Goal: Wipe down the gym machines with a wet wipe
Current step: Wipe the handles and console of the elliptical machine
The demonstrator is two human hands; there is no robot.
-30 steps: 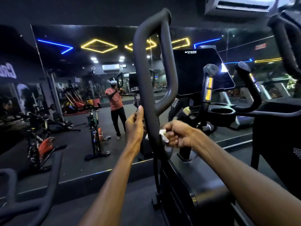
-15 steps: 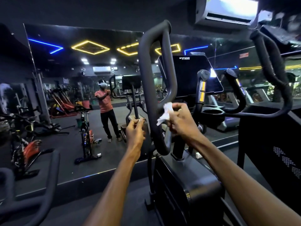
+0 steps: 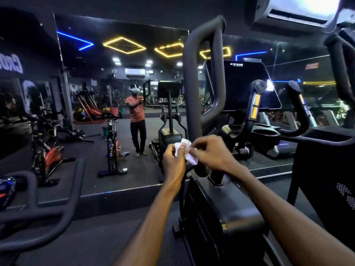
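Both hands meet in front of the cross trainer's tall looped handle [image 3: 203, 77], w/ a crumpled white wipe [image 3: 189, 153] held between them. Left hand [image 3: 173, 160] pinches the wipe's left edge, fingers curled round it. Right hand [image 3: 210, 152] grips the other side, thumb & fingers closed on the tissue. Wipe sits just in front of the handle's lower bend; can't tell if it touches the bar.

Behind the handle: the machine's dark screen [image 3: 242, 85], off, tilted toward the camera. Right of that, two short upright grips w/ yellow strips, the nearer one [image 3: 255, 101] just beside the screen. Cup holder [image 3: 266, 132] sits low between those grips. Machine's black body [image 3: 226, 214] runs down below the forearms.

Left side: curved bar of another machine [image 3: 48, 212] in the near corner. Wall mirror [image 3: 123, 93] ahead reflects a person in an orange shirt [image 3: 136, 110] w/ a headset on, plus a spin bike [image 3: 113, 143] & yellow diamond ceiling lights [image 3: 124, 45]. AC unit [image 3: 299, 10] top right, lit bright.
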